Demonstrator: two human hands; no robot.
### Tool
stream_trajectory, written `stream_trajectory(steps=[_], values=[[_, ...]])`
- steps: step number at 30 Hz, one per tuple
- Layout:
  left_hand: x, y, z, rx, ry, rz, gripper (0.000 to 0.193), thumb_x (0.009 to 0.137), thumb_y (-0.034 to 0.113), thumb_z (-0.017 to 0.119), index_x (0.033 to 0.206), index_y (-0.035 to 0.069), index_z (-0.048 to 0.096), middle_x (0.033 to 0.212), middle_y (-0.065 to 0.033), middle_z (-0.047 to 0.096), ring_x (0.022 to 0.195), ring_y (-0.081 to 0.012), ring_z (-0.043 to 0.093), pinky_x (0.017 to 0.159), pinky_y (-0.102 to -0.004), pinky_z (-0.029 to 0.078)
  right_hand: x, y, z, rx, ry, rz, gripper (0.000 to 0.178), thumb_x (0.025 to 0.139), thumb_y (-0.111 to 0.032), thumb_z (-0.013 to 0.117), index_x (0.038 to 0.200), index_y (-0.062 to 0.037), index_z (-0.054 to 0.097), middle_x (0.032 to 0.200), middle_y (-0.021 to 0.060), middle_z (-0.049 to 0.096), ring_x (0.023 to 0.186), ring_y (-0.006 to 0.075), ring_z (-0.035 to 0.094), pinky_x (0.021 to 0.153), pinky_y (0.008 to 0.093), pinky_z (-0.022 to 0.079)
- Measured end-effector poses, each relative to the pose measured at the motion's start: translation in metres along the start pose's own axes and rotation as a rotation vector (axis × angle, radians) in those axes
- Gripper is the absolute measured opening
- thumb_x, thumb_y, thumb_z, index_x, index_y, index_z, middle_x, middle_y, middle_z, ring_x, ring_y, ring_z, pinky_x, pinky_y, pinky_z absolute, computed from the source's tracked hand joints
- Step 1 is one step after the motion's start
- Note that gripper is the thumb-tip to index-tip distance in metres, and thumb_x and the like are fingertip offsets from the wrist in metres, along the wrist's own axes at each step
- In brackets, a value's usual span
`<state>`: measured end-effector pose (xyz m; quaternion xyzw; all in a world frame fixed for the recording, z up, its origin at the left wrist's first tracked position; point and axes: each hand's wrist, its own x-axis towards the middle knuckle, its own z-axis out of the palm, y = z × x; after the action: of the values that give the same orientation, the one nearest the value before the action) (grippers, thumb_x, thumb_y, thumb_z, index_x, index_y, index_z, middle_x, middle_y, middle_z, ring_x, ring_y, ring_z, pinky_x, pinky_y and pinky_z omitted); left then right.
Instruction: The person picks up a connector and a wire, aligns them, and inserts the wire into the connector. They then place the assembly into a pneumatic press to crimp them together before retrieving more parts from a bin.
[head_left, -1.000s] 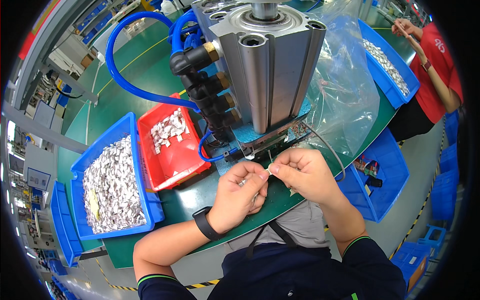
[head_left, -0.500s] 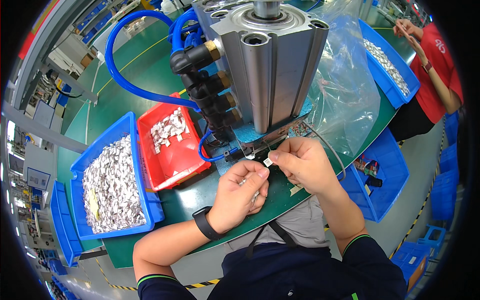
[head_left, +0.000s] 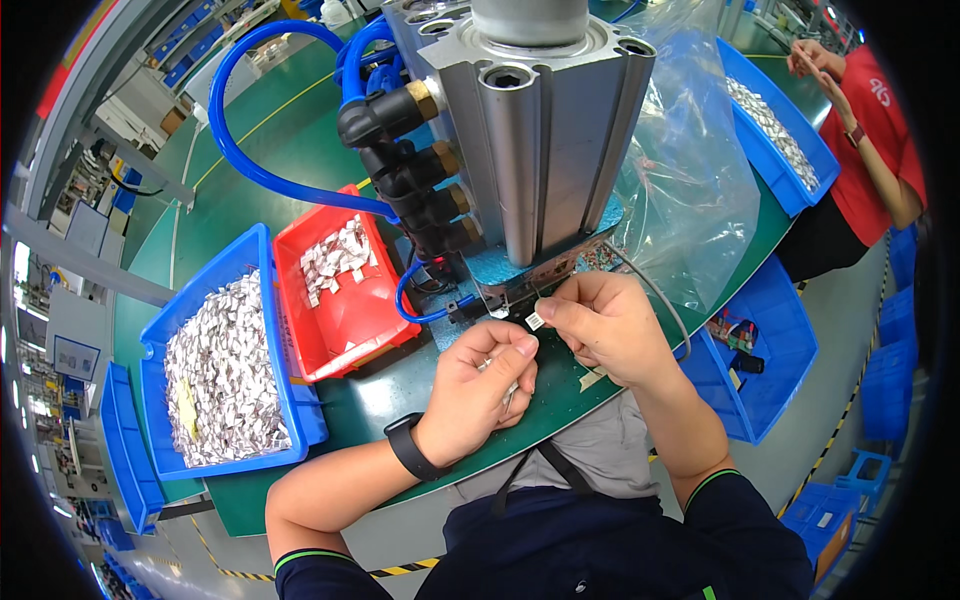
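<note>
My right hand [head_left: 612, 328] pinches a small white labelled piece [head_left: 535, 320] between thumb and forefinger, just in front of the lower opening of a pneumatic press [head_left: 535, 160]. Just left of it, my left hand [head_left: 478, 388] is curled closed around several similar small white pieces [head_left: 510, 390]; the fingers partly hide them. My two hands are close together but apart. Above and beyond them rises the press's silver cylinder, with a thick metal rod [head_left: 530, 18] standing out of its top.
A red bin [head_left: 350, 358] and a fuller blue bin [head_left: 300, 400] of small white pieces stand at left. Blue air hoses [head_left: 222, 125] loop beside the press. At right are a clear plastic bag [head_left: 690, 190], another blue bin [head_left: 780, 400] and a person in red [head_left: 880, 130].
The metal rod stands out further from the cylinder's top. A small red light shows beside the press. The piece in my right hand has shifted slightly; my left hand stays put.
</note>
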<state>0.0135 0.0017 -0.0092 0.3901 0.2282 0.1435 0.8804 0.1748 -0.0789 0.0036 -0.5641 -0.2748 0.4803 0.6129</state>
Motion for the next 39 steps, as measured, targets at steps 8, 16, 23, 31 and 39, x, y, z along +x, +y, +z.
stream_trajectory(steps=[8,16,23,31,39], values=[[0.0,-0.001,0.0,-0.015,-0.006,-0.002,0.013,0.096,0.016,0.052,0.101,0.004,0.052,0.068,-0.0043,0.054,0.042,-0.0056,0.034,0.037,-0.0214,0.022,-0.001,0.0,0.001,0.011,-0.003,-0.006,0.02,0.086,-0.017,0.067,0.079,0.0011,0.061,0.055,-0.0027,0.05,0.043,0.0013,0.038,0.038,0.0197,0.026],[-0.001,-0.001,0.001,0.028,-0.009,0.025,0.014,0.097,0.015,0.052,0.106,0.005,0.05,0.068,-0.0049,0.054,0.042,-0.0061,0.035,0.038,-0.0219,0.023,-0.01,0.001,-0.004,-0.243,-0.048,-0.193,0.019,0.083,-0.015,0.07,0.083,0.0032,0.065,0.069,0.0026,0.062,0.062,0.0044,0.053,0.053,0.0201,0.041],[-0.001,-0.001,0.0,0.036,-0.029,0.036,0.013,0.097,0.015,0.051,0.106,0.005,0.05,0.069,-0.0047,0.054,0.043,-0.006,0.036,0.038,-0.0218,0.024,-0.013,0.005,-0.003,-0.18,-0.072,-0.205,0.02,0.083,-0.014,0.071,0.088,0.0035,0.063,0.072,0.0027,0.063,0.066,0.0042,0.054,0.057,0.0193,0.042],[-0.002,0.001,0.001,0.185,-0.074,0.043,0.047,0.083,0.001,0.066,0.118,0.009,0.035,0.074,-0.002,0.057,0.046,-0.0046,0.044,0.039,-0.0222,0.032,-0.009,-0.007,-0.005,0.393,-0.17,0.223,0.01,0.081,-0.007,0.061,0.079,0.0001,0.055,0.062,0.0045,0.053,0.041,0.0034,0.037,0.034,0.0199,0.025],[-0.001,-0.001,0.006,0.319,-0.122,0.109,0.056,0.079,-0.002,0.067,0.121,0.012,0.032,0.083,-0.0025,0.06,0.054,-0.0028,0.049,0.041,-0.0182,0.032,-0.003,-0.015,-0.002,-0.166,-0.404,-0.026,0.01,0.079,-0.003,0.065,0.087,0.0025,0.063,0.069,0.0,0.06,0.058,0.0017,0.05,0.05,0.0181,0.038]])
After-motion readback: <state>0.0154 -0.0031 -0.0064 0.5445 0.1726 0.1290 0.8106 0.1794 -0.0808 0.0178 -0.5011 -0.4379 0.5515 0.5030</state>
